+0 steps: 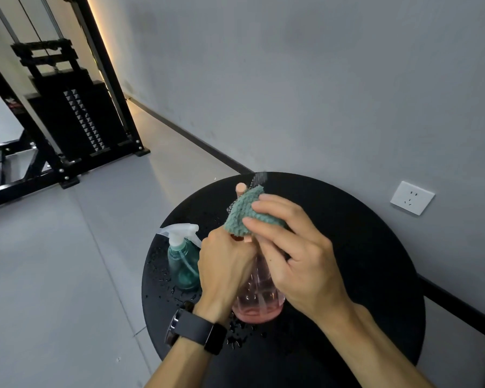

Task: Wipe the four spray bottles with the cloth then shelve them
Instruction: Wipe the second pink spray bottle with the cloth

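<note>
A pink translucent spray bottle (259, 301) is held over the round black table (361, 275). My left hand (224, 268) grips its neck, with a dark watch on the wrist. My right hand (294, 253) holds a teal cloth (242, 212) wrapped over the bottle's spray head, fingers curled round it. The pink nozzle tip (240, 188) pokes out beyond the cloth. A teal spray bottle (184, 263) with a white trigger head stands upright on the table's left side, just left of my left hand.
Water droplets (165, 278) speckle the table's left and front. A grey wall with a white socket (411, 198) lies behind the table. A black weight-stack machine (76, 119) stands on the grey floor at upper left.
</note>
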A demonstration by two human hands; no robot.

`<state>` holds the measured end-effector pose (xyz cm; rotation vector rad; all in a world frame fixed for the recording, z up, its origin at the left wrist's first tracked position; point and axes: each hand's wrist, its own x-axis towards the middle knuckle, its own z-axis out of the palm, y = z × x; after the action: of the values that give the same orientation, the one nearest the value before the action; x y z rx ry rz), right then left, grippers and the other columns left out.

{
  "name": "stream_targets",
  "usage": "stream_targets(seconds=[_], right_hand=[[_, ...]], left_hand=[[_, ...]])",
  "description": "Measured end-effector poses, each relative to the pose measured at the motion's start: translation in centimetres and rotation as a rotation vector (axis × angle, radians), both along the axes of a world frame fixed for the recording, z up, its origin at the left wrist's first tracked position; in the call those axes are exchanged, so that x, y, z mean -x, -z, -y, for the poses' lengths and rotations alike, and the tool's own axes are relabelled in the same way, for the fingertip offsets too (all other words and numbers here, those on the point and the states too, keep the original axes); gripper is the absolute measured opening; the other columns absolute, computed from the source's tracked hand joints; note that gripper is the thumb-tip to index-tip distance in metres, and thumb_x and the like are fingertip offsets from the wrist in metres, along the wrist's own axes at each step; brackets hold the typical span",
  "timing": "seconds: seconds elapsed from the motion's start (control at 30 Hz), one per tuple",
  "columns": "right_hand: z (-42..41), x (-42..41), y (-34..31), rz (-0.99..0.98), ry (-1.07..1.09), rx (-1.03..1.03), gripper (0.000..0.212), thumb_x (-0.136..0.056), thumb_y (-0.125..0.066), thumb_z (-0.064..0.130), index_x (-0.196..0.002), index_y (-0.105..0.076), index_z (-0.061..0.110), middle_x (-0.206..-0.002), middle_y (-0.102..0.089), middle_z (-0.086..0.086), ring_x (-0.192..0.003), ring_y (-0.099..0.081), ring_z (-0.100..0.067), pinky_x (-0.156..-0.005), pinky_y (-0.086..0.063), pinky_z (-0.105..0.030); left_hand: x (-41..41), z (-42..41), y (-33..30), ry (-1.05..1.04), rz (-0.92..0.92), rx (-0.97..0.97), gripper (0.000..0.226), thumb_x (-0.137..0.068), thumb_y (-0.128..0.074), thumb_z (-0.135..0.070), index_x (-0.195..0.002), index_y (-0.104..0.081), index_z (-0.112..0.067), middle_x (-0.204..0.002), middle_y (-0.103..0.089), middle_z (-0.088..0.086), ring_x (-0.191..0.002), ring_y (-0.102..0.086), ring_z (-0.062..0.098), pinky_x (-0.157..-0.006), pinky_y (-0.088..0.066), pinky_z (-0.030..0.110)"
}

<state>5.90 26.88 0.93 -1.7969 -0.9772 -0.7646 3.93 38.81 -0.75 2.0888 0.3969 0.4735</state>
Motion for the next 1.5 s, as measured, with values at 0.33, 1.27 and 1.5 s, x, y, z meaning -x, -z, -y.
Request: stream_targets(seconds=[0.33, 1.27, 1.5], right_hand=[[1.1, 0.2, 0.0, -0.021, 0.020, -0.065, 0.023, -0.080, -0.063, -0.014, -0.097, -0.074, -0.004, -0.110, -0.065, -0.013, -0.110, -0.062, -0.020, -0.091, -0.053, -0.030], [0.8, -0.8, -0.4, -0.291, -0.071, -0.091, 0.027, -0.088, -0.061, -0.006, -0.111, -0.071, 0.006, -0.125, -0.063, 0.000, -0.121, -0.057, -0.006, -0.097, -0.050, -0.022], [1.7, -1.4, -0.3, -0.356, 0.022, -0.152, 0.028, -0.089, -0.062, -0.007, -0.112, -0.071, 0.006, -0.123, -0.065, 0.002, -0.117, -0.060, -0.006, -0.094, -0.053, -0.026]], left_hand=[[0.3, -1.1, -0.9, 0.122, 0.068, 0.146, 0.029, -0.085, -0.063, -0.050, -0.076, -0.066, -0.023, -0.066, -0.068, 0.001, -0.056, -0.060, 0.011, -0.056, -0.050, 0.038], [0.7, -0.6, -0.9, 0.392, 0.118, 0.912, 0.052, -0.071, -0.079, -0.023, -0.116, -0.058, -0.008, -0.094, -0.071, 0.011, -0.081, -0.070, 0.030, -0.073, -0.057, 0.040], [0.2, -0.5, -0.7, 0.283, 0.102, 0.835, 0.043, -0.067, -0.090, -0.036, -0.094, -0.066, -0.013, -0.096, -0.074, 0.014, -0.087, -0.072, 0.034, -0.081, -0.059, 0.044]])
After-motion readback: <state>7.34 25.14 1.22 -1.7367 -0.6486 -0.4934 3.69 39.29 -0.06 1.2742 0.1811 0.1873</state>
